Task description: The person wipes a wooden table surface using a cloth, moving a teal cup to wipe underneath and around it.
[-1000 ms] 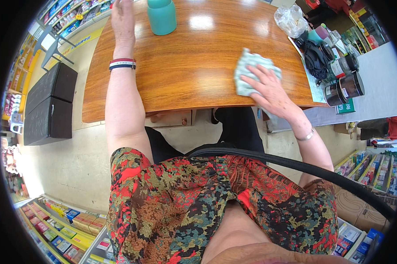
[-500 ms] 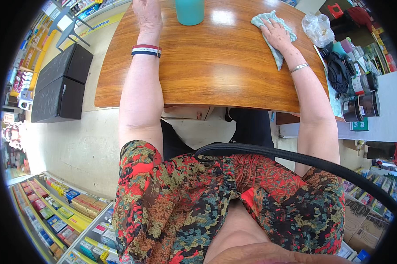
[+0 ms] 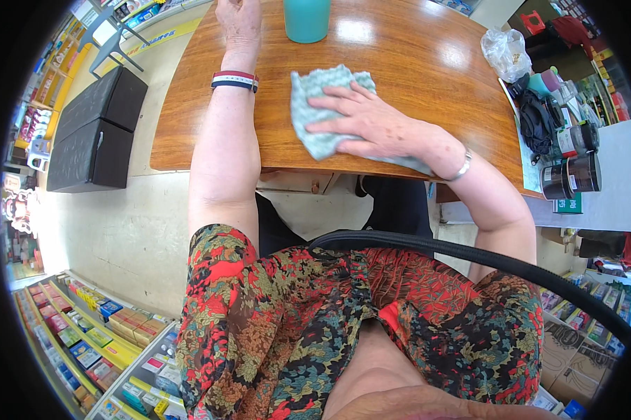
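Note:
My right hand lies flat with its fingers spread on a pale blue-green cloth, pressing it to the glossy brown wooden table. The cloth is bunched, and one end trails under my wrist toward the near edge. At the table's far left, my left hand is closed, its fingers curled and partly cut off by the picture's top edge. Whatever it may hold is hidden. A turquoise cup-like container stands upright to the right of my left hand, apart from it; its top is out of view.
Along the right edge are a clear plastic bag, a black bag or strap bundle and dark-lidded jars. Black box-shaped seats and a grey chair stand left. Stocked shelves are at lower left.
My right hand has swept the cloth from the table's far right to the near middle. My left hand stays in nearly the same place.

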Demonstrator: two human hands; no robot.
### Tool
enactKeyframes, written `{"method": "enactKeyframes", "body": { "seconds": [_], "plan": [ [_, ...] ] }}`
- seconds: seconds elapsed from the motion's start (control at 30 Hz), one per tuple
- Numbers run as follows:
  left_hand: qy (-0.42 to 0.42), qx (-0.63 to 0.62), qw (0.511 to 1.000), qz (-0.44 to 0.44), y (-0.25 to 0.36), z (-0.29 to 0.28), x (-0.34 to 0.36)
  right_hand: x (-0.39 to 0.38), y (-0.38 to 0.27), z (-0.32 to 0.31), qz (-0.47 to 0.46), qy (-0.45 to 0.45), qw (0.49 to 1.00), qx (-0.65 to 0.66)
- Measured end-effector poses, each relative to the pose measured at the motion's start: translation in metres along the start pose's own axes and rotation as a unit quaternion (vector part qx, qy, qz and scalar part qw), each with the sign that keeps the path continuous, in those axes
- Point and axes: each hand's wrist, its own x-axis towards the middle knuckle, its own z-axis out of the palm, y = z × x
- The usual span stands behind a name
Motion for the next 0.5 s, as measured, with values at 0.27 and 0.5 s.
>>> {"method": "enactKeyframes", "body": {
  "seconds": [0.27,0.5],
  "plan": [
    [-0.004,0.020,1.000,0.000,-0.007,-0.005,-0.001,-0.118,0.085,-0.028,0.185,0.058,0.980,-0.037],
    [-0.023,-0.066,0.997,0.035,0.005,0.007,0.002,-0.119,0.148,-0.004,0.429,0.053,0.873,-0.226]
  ]
}}
